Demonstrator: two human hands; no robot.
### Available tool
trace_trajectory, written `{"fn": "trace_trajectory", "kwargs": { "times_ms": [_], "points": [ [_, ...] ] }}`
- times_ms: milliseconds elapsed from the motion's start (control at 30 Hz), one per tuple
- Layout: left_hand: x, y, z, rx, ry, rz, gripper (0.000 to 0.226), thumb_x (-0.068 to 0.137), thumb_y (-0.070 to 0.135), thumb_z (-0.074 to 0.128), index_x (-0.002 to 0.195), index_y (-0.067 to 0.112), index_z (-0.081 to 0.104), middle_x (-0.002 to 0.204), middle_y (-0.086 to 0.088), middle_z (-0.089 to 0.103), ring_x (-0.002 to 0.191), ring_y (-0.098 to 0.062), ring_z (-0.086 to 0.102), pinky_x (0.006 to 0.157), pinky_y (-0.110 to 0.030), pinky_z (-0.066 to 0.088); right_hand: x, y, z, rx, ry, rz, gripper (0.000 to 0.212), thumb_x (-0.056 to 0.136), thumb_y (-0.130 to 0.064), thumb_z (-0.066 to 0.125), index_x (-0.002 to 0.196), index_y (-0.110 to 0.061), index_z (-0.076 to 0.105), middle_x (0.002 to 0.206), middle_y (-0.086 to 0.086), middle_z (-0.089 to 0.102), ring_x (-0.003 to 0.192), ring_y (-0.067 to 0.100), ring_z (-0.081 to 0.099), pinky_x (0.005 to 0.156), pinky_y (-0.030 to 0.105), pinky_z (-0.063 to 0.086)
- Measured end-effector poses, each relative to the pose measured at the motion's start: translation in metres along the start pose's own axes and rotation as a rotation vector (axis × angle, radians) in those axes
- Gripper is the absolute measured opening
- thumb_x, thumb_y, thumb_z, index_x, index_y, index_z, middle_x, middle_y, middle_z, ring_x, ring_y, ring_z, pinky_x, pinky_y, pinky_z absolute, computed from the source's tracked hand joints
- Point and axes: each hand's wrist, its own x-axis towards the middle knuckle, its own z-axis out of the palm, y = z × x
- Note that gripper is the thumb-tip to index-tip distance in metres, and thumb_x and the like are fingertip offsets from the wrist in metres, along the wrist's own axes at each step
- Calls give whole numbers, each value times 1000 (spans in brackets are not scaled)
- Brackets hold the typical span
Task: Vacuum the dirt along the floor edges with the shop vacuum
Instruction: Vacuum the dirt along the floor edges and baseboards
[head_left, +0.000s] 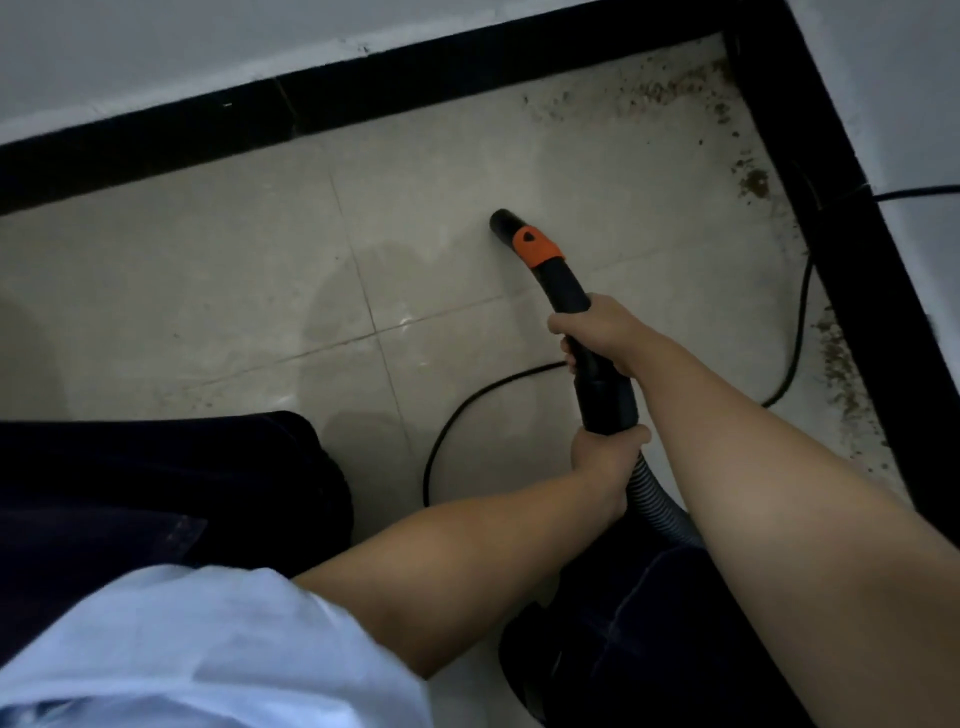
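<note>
Right hand (597, 332) wraps its fingers around the black nozzle (545, 260); left hand (605, 449) curls round the cuff behind it, just above the hose (649, 499). Nozzle tip sits ahead of the fingers, well short of the dirt (670, 91) at the baseboard (363, 98).

Pale tiled floor (218, 270) meets grey walls (156, 41) behind black skirting (415, 83); the corner lies at one o'clock, dimly lit.
</note>
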Motion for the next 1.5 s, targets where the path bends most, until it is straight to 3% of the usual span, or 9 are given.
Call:
{"fn": "trace_trajectory", "kwargs": {
  "times_ms": [200, 467, 667, 867, 1033, 1167, 1267, 1400, 1500],
  "points": [
    [-4, 0, -11, -34, -49, -2, 38, 79, 10, 70, 116, 3, 62, 100, -12, 63, 76, -19, 56, 62, -27, 49, -6, -3, 13, -21, 27, -17, 11, 86, -6, 56, 85, -14, 47, 64, 8, 51, 48, 18, 47, 45, 24, 45],
    [-6, 19, 2, 90, -99, 23, 46, 70, 5, 74, 114, 0, 62, 111, -17, 65, 101, -33, 62, 90, -44, 54, -7, -8, -15, 140, 184, 43, 16, 86, -6, 57, 100, -4, 50, 66, 9, 51, 51, 18, 49, 48, 27, 47],
    [-8, 46, 18, 369, -119, 78, 25, 82, 2, 66, 104, 7, 54, 76, -4, 50, 77, -20, 51, 68, -28, 45, 1, -1, -61, 378, 285, 101, 23, 87, -7, 56, 107, -2, 45, 66, 9, 51, 51, 18, 49, 48, 28, 48],
    [-18, 85, 26, 490, -17, 103, 41, 80, 5, 69, 120, 1, 59, 113, -16, 62, 95, -25, 58, 89, -39, 52, 7, -20, -69, 443, 183, 15, 23, 88, -8, 58, 105, -1, 45, 64, 10, 52, 53, 18, 51, 53, 29, 48],
    [-10, 107, 42, 555, -5, 127, 26, 82, 3, 67, 107, 3, 58, 79, -8, 57, 65, -18, 53, 56, -27, 47, 17, -24, -91, 513, 222, 27, 19, 87, -5, 56, 102, -1, 45, 64, 10, 52, 51, 18, 51, 46, 23, 47],
    [14, 103, 56, 454, -41, 115, 32, 80, 1, 67, 111, -1, 61, 101, -18, 64, 81, -26, 59, 75, -37, 54, 39, -23, -99, 431, 294, 12, 19, 85, -5, 57, 102, -3, 48, 65, 9, 52, 50, 19, 51, 50, 26, 47],
    [31, 96, 64, 400, -66, 82, 32, 80, 3, 68, 111, 0, 61, 102, -16, 61, 83, -25, 58, 73, -33, 53, 49, -17, -103, 393, 336, 15, 12, 84, -5, 58, 93, -7, 50, 66, 8, 52, 50, 19, 50, 51, 28, 48],
    [44, 99, 71, 437, -112, 75, 29, 79, 2, 69, 107, 2, 62, 93, -12, 61, 81, -24, 57, 75, -33, 51, 57, -14, -116, 436, 390, 13, 13, 85, -5, 59, 92, -9, 49, 67, 9, 51, 52, 20, 50, 49, 28, 47],
    [54, 111, 74, 441, -89, 74, 13, 79, 0, 67, 85, 8, 59, 75, -7, 55, 66, -18, 51, 60, -28, 47, 67, -21, -120, 436, 407, 5, 16, 85, -5, 58, 80, -15, 46, 66, 8, 52, 52, 19, 50, 49, 27, 47]
  ]
}}
